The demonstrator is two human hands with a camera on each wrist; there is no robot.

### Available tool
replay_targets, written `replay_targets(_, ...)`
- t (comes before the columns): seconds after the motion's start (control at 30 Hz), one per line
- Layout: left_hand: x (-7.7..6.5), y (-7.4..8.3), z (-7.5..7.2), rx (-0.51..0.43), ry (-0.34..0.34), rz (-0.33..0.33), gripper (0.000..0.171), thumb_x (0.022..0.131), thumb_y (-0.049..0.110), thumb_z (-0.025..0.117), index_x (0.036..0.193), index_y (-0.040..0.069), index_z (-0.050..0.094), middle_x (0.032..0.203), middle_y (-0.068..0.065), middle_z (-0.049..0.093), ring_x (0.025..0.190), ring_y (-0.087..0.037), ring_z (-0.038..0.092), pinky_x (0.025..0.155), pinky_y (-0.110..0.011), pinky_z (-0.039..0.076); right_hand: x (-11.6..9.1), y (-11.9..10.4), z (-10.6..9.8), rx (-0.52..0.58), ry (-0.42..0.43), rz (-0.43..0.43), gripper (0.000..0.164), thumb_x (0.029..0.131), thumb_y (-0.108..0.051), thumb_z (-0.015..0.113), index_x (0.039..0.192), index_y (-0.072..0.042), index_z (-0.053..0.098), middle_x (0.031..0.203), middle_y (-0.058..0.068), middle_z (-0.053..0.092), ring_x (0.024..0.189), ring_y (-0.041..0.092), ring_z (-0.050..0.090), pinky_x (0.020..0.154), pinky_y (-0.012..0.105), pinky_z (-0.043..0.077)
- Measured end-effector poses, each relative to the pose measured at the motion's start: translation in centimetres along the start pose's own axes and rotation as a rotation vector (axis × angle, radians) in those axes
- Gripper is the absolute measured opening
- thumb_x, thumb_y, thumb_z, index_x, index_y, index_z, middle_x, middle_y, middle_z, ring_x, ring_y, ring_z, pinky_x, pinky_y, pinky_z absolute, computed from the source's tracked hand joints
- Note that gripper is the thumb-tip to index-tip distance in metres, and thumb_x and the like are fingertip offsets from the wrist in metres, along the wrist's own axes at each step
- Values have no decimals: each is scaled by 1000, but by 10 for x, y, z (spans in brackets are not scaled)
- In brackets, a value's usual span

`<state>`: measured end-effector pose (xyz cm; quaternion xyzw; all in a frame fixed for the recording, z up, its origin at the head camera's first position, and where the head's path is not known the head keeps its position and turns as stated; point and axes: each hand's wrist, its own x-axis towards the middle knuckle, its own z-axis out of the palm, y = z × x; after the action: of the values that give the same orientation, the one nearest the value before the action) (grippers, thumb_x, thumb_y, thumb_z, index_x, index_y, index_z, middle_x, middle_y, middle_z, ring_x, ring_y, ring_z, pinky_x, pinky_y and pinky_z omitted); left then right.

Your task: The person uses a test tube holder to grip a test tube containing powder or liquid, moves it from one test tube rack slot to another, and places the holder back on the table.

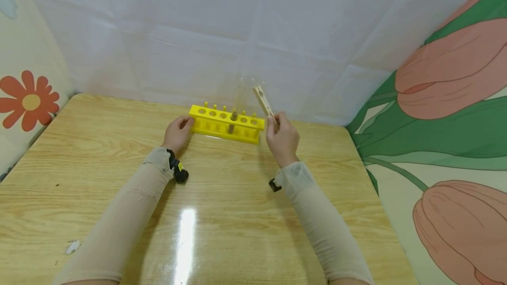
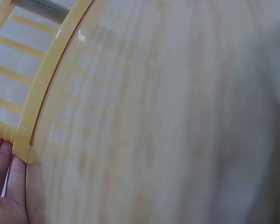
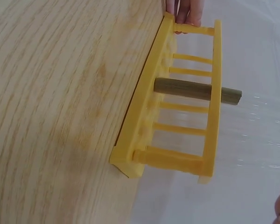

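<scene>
A yellow test tube rack [image 1: 227,123] stands on the table near its back edge. My left hand [image 1: 178,134] grips the rack's left end, and its fingers lie about the end post in the right wrist view. A wooden test tube clamp [image 1: 264,101] is pinched in my right hand [image 1: 283,139], its head tilted up and left beside clear glass [image 1: 240,96] that rises above the rack. I cannot tell whether the clamp's head is round that glass. Below, a grey-green, rod-like column [image 3: 184,88] stands in one rack hole.
The wood-grain table [image 1: 222,232] has a glare streak and a worn white patch [image 1: 73,247] at the front left. A white sheet [image 1: 178,34] hangs close behind the rack. Flower-printed panels [image 1: 447,135] flank both sides.
</scene>
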<state>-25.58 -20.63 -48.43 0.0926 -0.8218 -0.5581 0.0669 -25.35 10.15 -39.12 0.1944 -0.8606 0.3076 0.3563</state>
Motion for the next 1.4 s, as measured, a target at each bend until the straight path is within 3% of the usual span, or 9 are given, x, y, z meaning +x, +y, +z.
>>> replay_targets(0.93, -1, -2, -1, -7, -11, 14, 54, 109, 40, 44, 139, -2, 55, 137, -24, 56, 125, -38, 52, 109, -51, 39, -16, 20, 0, -33, -4, 100, 25, 101, -22, 61, 91, 1, 61, 64, 13, 58, 53, 31, 53, 48, 48, 44)
replay_targets(1.4, -2, 1, -1, -9, -4, 13, 52, 109, 38, 45, 139, -3, 55, 138, -24, 56, 127, -39, 51, 111, -51, 38, -25, 29, 2, -63, -97, 244, 26, 103, -24, 59, 94, 0, 61, 67, 14, 60, 56, 32, 54, 50, 48, 44)
